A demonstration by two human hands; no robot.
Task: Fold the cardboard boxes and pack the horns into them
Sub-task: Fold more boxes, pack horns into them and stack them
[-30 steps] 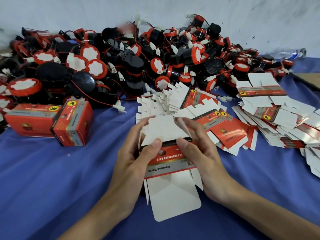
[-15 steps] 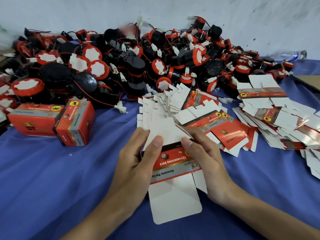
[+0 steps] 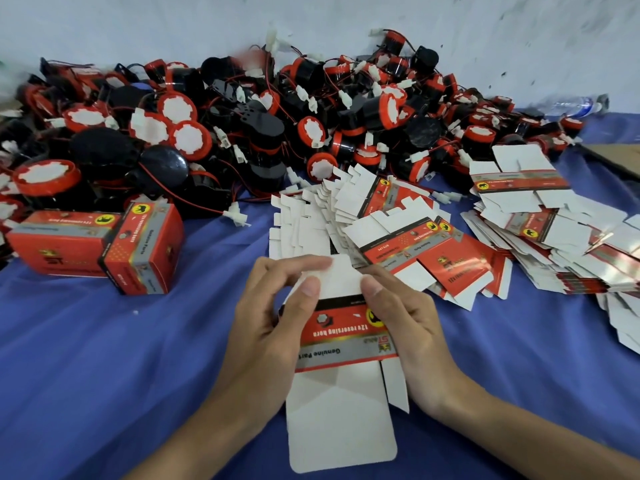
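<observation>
Left hand: your left hand (image 3: 263, 327) grips the box blank (image 3: 343, 344) at centre, thumb curled on its far white flap.
Right hand: your right hand (image 3: 408, 327) pinches the blank's right edge.
Horns: the horn pile (image 3: 242, 133) lies at 12 o'clock.
Flat blanks: stack of blanks (image 3: 398, 237) at 1 o'clock.
Folded boxes: two folded boxes (image 3: 104, 247) at 10 o'clock on the blue cloth (image 3: 104, 375).

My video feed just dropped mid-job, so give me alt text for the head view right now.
Both hands, left hand and right hand, grip an unfolded red horn box over a blue cloth, thumbs pressing its white top flap. Behind it lie fanned flat box blanks, two folded boxes at left, and a pile of red-and-black horns.
</observation>
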